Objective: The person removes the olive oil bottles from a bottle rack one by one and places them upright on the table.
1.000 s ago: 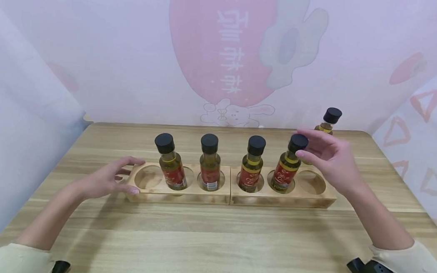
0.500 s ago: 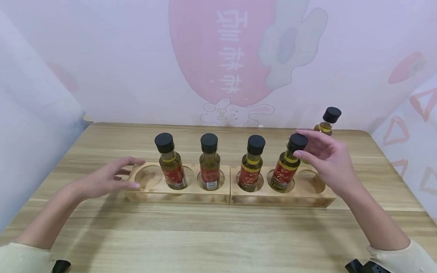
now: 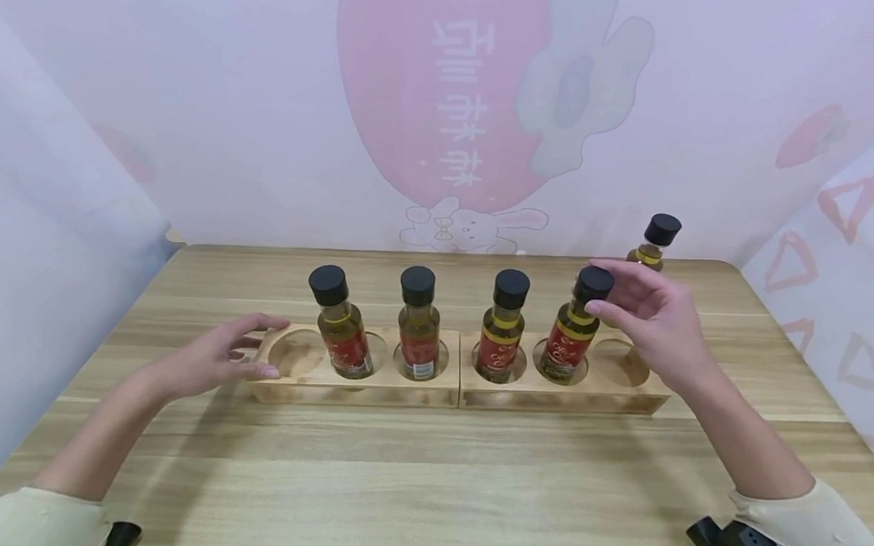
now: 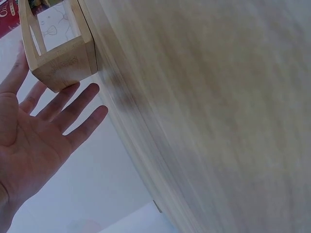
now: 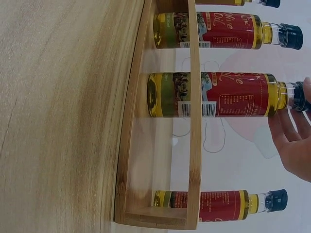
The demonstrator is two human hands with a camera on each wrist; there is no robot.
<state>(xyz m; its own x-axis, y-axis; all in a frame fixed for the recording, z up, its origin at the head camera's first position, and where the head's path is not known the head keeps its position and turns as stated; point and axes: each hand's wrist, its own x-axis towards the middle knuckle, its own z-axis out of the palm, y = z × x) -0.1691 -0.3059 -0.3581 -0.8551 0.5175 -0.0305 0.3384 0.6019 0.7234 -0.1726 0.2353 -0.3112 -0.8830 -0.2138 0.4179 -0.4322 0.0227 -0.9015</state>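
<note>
Two light wooden racks with round holes stand end to end. In the left rack (image 3: 369, 397) are two olive oil bottles, and two more stand in the right rack (image 3: 564, 402). My right hand (image 3: 659, 320) pinches the black cap of the rightmost racked olive oil bottle (image 3: 569, 348), which leans slightly right. The right wrist view shows this bottle (image 5: 233, 96) with its base inside the rack. With fingers spread and fairly straight, my left hand (image 3: 202, 363) touches the left rack's outer end (image 4: 65, 70). The outermost hole at each end holds no bottle.
Behind my right hand, another olive oil bottle (image 3: 662, 230) stands at the back right, partly hidden. The wooden table (image 3: 394, 487) meets a printed white curtain (image 3: 265, 129) at its back edge, and curtains flank both sides.
Both hands keep nearly the same places. The whole head view has shifted very slightly, and the right hand's hold on the bottle cap looks the same.
</note>
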